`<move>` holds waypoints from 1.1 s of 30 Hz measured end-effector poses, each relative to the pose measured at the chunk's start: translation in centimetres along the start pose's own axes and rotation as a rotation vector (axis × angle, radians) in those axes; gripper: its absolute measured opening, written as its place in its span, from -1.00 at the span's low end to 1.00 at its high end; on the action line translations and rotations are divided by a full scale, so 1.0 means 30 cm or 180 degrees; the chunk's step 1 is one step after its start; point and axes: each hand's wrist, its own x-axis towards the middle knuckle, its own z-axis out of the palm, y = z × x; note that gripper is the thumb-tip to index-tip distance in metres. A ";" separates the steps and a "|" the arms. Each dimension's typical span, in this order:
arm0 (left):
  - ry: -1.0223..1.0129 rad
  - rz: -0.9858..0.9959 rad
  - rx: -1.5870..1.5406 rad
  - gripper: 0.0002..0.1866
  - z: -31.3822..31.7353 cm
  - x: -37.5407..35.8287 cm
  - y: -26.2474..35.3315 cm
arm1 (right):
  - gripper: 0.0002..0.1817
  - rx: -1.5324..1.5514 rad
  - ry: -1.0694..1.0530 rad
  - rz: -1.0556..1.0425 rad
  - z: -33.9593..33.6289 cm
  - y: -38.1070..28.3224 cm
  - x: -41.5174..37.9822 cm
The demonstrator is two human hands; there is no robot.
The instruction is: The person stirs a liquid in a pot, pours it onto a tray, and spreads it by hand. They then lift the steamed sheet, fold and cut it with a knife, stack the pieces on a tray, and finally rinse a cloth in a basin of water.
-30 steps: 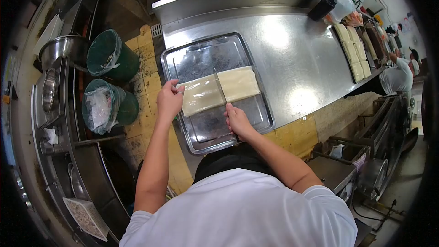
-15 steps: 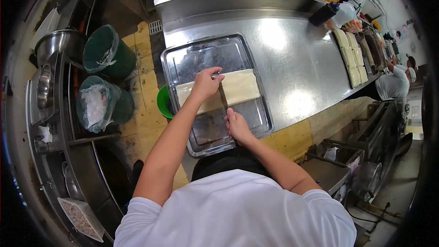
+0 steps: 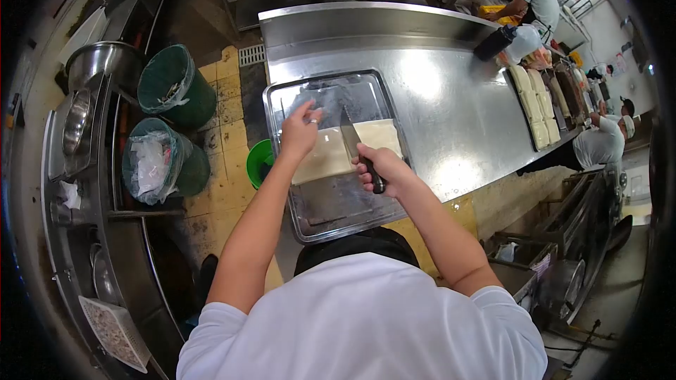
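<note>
1. While the right hand (image 3: pixel 380 169) is closed around the dark handle of the knife (image 3: pixel 350 134), the left hand (image 3: pixel 301 132) is half open, with fingers loosely bent, and holds nothing that can be seen.
2. The blade points away from the person, over the pale sheet (image 3: pixel 324 157). If it touches the sheet, I cannot tell.
3. This sheet lies flat across the middle of the metal tray (image 3: pixel 327 204), and the left hand is above its left part.
4. The tray is on the steel counter (image 3: pixel 451 98); at its left side, a green container (image 3: pixel 260 162) is partly visible.
5. Farther left are two green bins, the upper bin (image 3: pixel 197 98) and the lower bin (image 3: pixel 193 169), both with plastic inside.
6. Toward the right end of the counter are the pale folded pieces (image 3: pixel 539 109) in rows, and a black bottle (image 3: pixel 495 42).
7. One person (image 3: pixel 541 5) is at upper right, another person (image 3: pixel 598 142) at far right.
</note>
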 end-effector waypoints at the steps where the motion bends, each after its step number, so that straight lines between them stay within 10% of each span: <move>1: 0.0202 0.0040 0.0045 -0.57 -0.041 -0.023 0.007 | -0.61 -0.0205 -0.0016 -0.0063 0.014 -0.009 -0.052; 12: 0.0745 -0.0231 -0.0268 -0.74 -0.187 -0.262 -0.231 | -0.59 -0.5135 0.0835 -0.2409 -0.253 0.464 0.028; 24: 0.0358 -0.0343 -0.0084 -0.73 -0.073 -0.377 -0.150 | -0.56 -0.4132 0.1050 -0.3393 -0.347 0.129 0.302; 33: 0.0140 -0.0739 0.0056 -0.73 0.058 -0.437 -0.068 | -0.57 -0.5603 -0.0057 -0.1497 -0.325 -0.296 0.597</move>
